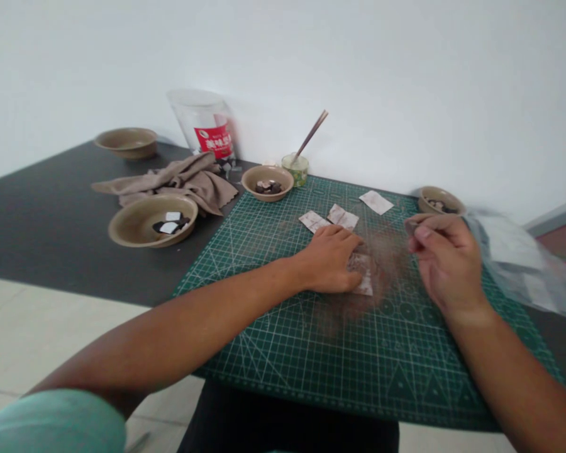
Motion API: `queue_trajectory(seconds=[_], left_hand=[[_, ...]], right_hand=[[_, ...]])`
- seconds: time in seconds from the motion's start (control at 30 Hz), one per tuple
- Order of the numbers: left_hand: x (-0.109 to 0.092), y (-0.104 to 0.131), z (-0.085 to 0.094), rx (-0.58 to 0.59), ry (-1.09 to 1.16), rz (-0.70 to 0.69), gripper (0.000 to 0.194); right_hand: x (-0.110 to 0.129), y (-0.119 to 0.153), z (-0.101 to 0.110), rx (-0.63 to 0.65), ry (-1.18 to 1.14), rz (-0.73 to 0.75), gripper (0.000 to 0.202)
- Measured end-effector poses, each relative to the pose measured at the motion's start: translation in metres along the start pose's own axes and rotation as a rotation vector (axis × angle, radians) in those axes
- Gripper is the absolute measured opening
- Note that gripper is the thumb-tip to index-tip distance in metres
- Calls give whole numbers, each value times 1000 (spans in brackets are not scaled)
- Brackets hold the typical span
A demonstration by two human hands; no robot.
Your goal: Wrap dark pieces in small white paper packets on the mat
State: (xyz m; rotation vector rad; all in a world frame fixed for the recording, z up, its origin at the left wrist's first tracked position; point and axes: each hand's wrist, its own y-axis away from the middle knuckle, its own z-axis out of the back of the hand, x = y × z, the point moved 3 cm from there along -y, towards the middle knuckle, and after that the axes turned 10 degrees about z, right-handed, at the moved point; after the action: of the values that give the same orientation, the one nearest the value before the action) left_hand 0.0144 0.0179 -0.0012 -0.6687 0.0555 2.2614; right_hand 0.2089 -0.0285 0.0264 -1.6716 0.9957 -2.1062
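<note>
My left hand (pixel 332 261) is on a green cutting mat, holding down a white card (pixel 365 274) with brown smudges. The thumb lies on the card's near part and the fingers curl at its far side. Above the mat's right side, my right hand (pixel 446 258) is raised and pinches a small flat brownish piece (pixel 411 224) between thumb and fingers; its kind is unclear. Beyond my left hand lie two smudged cards, a left card (pixel 312 221) and a right card (pixel 343 218). A cleaner white card (pixel 376 202) lies farther back. Brown powder (pixel 387 251) is smeared around the held card.
On the green cutting mat (pixel 273 340) stand a bowl of dark pieces (pixel 268 195) and a green cup (pixel 295 171) with sticks. Left are a larger bowl (pixel 122 226), a cloth (pixel 170 179), another bowl (pixel 127 146) and a clear jar (pixel 198 119). Right are a small bowl (pixel 441 196) and plastic bag (pixel 519 258).
</note>
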Motion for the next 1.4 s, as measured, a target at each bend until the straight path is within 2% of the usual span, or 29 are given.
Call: queue_trajectory(seconds=[0.07, 0.17, 0.4, 0.53, 0.63, 0.67, 0.73, 0.8, 0.83, 0.87, 0.9, 0.97, 1.0, 1.03, 1.13, 1.17, 1.23, 1.27, 1.37, 1.4], left_hand=[[-2, 2, -1, -26, -77, -22, 52], [-2, 2, -1, -57, -135, 11, 46], [6, -1, -5, -12, -72, 128, 33], [10, -7, -4, -14, 47, 159, 20], [10, -11, 0, 1, 303, 162, 4], [10, -11, 4, -29, 403, 160, 2], [9, -10, 15, -229, 500, 154, 1], [6, -6, 25, -448, 438, 57, 3], [4, -5, 26, -480, 378, -3, 5], [2, -4, 25, -460, 313, -50, 7], [2, -5, 21, -366, 245, -76, 7], [2, -7, 7, -73, 142, -110, 11], [3, -7, 3, -4, 131, -114, 12], [4, -8, 2, -11, 148, -100, 11], [7, -8, 8, -184, 262, -67, 14], [8, -9, 8, -164, 256, -57, 13], [8, -9, 5, -23, 215, -50, 13], [8, -9, 4, 10, 214, -80, 15], [6, -7, 6, -87, 279, -159, 18], [6, -7, 5, -85, 288, -159, 17]], right_hand=[[-10, -4, 0, -41, -41, -154, 10], [-17, -5, -4, -8, -40, -237, 11], [-20, 2, -9, 48, 5, -238, 12], [-24, -2, 1, 92, 310, -161, 11], [-27, -6, 8, 122, 499, -114, 14], [-27, -7, 9, 128, 519, -111, 14], [-27, -7, 10, 139, 526, -112, 15], [-26, -7, 9, 132, 524, -99, 14], [-25, -7, 9, 121, 524, -89, 14], [-24, -7, 9, 109, 525, -80, 14], [-23, -7, 9, 97, 527, -73, 14], [-23, -7, 9, 83, 527, -73, 14], [-23, -7, 9, 82, 526, -79, 15], [-23, -7, 9, 83, 525, -86, 15], [-24, -7, 8, 96, 527, -88, 14], [-24, -7, 7, 105, 528, -84, 13], [-24, -7, 6, 117, 523, -79, 12], [-24, -6, 5, 121, 521, -79, 12], [-24, -6, 4, 129, 518, -79, 14], [-25, -6, 4, 134, 518, -77, 14]])
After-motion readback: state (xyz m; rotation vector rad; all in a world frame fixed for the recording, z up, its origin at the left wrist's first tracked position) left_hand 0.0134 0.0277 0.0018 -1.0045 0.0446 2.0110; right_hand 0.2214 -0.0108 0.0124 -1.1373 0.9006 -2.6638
